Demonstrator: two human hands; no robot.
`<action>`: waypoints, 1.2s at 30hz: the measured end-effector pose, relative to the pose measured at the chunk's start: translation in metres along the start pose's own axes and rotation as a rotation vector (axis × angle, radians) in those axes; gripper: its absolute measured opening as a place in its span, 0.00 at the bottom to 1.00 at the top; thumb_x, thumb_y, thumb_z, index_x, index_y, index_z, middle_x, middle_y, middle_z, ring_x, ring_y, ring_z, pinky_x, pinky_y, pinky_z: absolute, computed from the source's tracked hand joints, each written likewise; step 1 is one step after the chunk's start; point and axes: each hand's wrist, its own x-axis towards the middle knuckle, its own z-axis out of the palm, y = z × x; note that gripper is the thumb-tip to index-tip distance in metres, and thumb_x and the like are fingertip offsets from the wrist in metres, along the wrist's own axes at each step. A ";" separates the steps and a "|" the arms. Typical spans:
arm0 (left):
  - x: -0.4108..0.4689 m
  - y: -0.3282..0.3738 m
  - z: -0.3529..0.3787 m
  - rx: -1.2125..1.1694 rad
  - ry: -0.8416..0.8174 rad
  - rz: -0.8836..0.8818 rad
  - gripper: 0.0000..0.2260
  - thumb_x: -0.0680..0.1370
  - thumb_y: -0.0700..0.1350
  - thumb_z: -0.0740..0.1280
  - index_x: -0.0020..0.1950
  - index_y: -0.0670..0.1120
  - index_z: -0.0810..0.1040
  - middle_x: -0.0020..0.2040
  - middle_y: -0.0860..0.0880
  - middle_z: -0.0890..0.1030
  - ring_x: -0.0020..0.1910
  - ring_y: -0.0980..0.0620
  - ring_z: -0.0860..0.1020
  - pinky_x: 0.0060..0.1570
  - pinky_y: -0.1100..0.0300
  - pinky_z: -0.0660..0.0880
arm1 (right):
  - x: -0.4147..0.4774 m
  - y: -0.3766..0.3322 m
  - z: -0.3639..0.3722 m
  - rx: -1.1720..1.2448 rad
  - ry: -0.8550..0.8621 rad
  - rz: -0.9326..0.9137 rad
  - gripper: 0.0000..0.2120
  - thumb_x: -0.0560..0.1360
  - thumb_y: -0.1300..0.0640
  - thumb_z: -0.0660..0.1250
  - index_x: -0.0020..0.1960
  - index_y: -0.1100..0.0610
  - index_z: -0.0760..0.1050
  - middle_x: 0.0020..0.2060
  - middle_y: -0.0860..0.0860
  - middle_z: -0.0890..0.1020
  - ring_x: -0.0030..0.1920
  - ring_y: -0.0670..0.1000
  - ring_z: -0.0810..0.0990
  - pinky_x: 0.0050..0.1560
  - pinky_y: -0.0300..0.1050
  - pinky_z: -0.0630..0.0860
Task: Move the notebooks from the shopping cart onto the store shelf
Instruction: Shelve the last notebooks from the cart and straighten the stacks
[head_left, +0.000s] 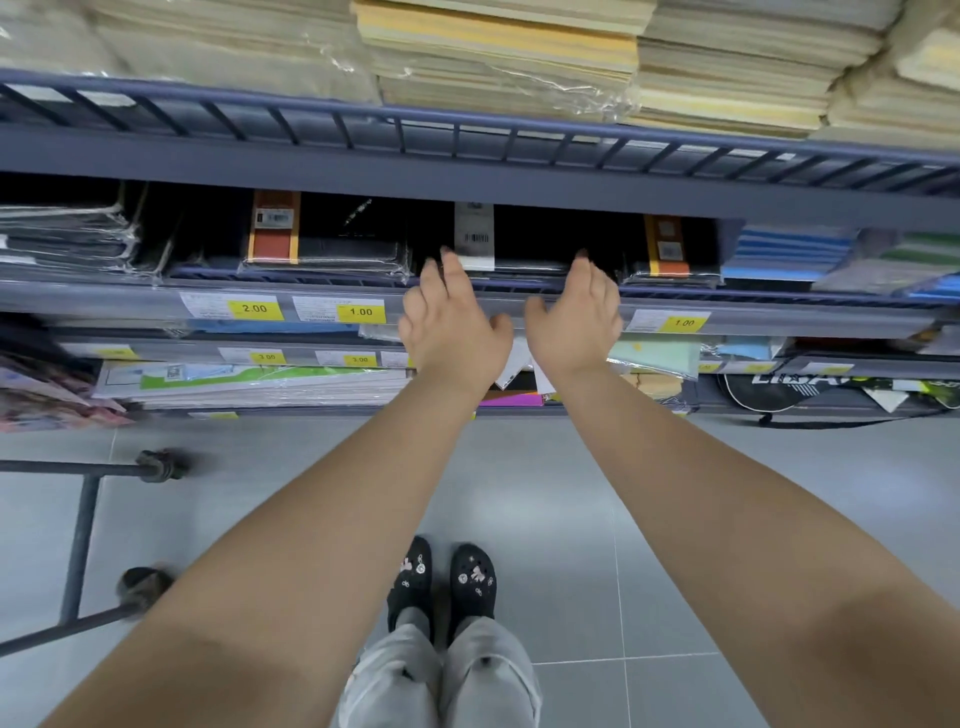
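Note:
A stack of black notebooks (524, 249) with a white barcode band lies on the grey store shelf (769, 322), between two black stacks with orange bands (322, 244) (670, 249). My left hand (449, 327) and my right hand (576, 317) hover side by side just in front of that middle stack, fingers spread, holding nothing. Their fingertips reach the shelf's front edge. At the far left, only the dark lower frame and wheels of the shopping cart (83, 540) show; its basket is out of view.
Wrapped pale paper stacks (498, 57) fill the shelf above, behind a wire rail (467, 135). Blue and green striped notebooks (789, 254) lie at the right. Yellow price tags (254, 309) line the shelf edge. Lower shelves hold coloured paper. My feet (441, 582) stand on grey floor tiles.

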 end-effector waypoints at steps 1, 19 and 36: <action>0.002 0.000 0.001 -0.002 -0.012 0.001 0.38 0.75 0.52 0.64 0.78 0.45 0.47 0.78 0.46 0.51 0.72 0.42 0.59 0.66 0.48 0.60 | 0.001 -0.002 0.001 -0.011 -0.001 0.009 0.31 0.74 0.55 0.62 0.75 0.58 0.57 0.72 0.54 0.64 0.74 0.54 0.57 0.68 0.52 0.59; -0.057 -0.081 -0.025 -0.025 0.098 0.122 0.37 0.74 0.43 0.65 0.78 0.42 0.50 0.79 0.42 0.49 0.77 0.42 0.50 0.72 0.45 0.59 | -0.069 -0.020 -0.003 -0.170 -0.224 -0.490 0.38 0.73 0.61 0.62 0.77 0.57 0.47 0.77 0.54 0.49 0.77 0.55 0.45 0.76 0.52 0.45; 0.028 -0.174 -0.075 -0.043 0.219 0.486 0.32 0.73 0.45 0.66 0.75 0.42 0.61 0.75 0.37 0.61 0.74 0.38 0.58 0.70 0.43 0.59 | -0.083 -0.097 0.064 -0.056 0.045 -0.529 0.32 0.70 0.60 0.67 0.73 0.61 0.64 0.73 0.59 0.63 0.73 0.60 0.62 0.70 0.58 0.64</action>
